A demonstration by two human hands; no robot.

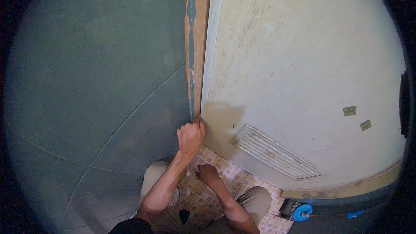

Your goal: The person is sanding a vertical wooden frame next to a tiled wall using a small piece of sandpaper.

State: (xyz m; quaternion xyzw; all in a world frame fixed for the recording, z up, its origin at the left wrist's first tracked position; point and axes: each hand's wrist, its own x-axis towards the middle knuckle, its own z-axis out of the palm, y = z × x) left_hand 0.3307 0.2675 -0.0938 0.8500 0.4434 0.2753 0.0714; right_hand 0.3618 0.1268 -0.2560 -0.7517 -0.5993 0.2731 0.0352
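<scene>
My left hand is raised to the lower part of a wooden door frame strip. Its fingers are closed against the wood, and whatever they may hold is hidden. Bare brown wood shows along the strip, with a wavy-edged band of green paint running down it. Lower down, between my knees, my right hand hangs with curled fingers above the tiled floor. A small dark bit shows at its fingertips, too small to name. Both hands are apart from each other.
A green wall fills the left side. On the right stands a smudged white door with a slatted vent low on it. A blue disc beside a black object lies on the patterned tile floor at lower right.
</scene>
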